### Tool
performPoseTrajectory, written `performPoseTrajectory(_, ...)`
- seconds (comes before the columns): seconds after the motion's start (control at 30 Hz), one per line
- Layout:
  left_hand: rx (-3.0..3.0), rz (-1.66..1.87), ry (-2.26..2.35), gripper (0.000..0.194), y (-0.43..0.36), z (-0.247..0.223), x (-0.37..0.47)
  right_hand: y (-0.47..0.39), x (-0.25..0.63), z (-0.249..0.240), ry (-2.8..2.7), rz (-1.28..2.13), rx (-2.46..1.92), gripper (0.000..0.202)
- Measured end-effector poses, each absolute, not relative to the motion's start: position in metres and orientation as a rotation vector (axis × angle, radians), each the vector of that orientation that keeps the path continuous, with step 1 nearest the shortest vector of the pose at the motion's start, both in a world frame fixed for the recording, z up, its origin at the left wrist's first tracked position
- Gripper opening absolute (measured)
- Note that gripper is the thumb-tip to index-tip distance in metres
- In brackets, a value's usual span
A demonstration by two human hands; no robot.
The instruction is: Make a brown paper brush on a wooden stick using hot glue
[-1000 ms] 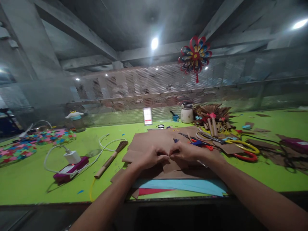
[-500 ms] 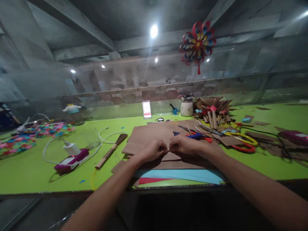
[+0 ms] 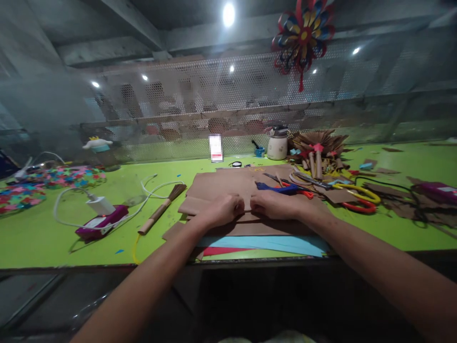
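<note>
Brown paper sheets (image 3: 221,183) lie in a stack at the middle of the green table. Over the stack, my left hand (image 3: 228,209) is closed, its fingertips at the front edge of a brown sheet. My right hand (image 3: 273,204) is closed too, a small gap to its right, at the same edge. Both seem to pinch this fold or edge; the fingertips are partly hidden. Light blue paper (image 3: 264,244) and a red strip (image 3: 223,251) stick out beneath the stack. Blue-handled scissors (image 3: 280,189) lie just beyond my right hand.
Yellow-and-red scissors (image 3: 360,193) and brown scraps are at right. A rolled paper bundle (image 3: 160,212), white cable and purple power strip (image 3: 102,223) lie left. Behind stand a white jar (image 3: 277,145), folded paper fans (image 3: 317,147) and a lit phone (image 3: 216,147).
The view has tilted down slightly, so the table sits higher in the picture. My hands have moved a little apart along the paper edge.
</note>
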State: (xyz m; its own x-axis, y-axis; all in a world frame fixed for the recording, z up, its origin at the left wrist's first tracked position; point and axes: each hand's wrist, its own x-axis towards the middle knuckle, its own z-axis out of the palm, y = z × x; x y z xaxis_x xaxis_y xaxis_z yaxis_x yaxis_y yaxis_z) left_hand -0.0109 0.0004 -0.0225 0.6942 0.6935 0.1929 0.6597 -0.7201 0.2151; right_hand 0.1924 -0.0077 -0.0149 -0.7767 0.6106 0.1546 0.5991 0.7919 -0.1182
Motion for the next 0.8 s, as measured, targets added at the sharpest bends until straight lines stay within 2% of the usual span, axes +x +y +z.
performPoseTrajectory(0.4, 2.872, 0.326, 1.118, 0.018, -0.008, -0.014, -0.014, -0.026, 0.188, -0.008, -2.878, -0.164, -0.946, 0.013)
performPoseTrajectory(0.8, 3.11, 0.215, 1.022, 0.019, -0.019, -0.01, -0.011, -0.031, 0.199, -0.007, -2.9, -0.122, -1.008, 0.008)
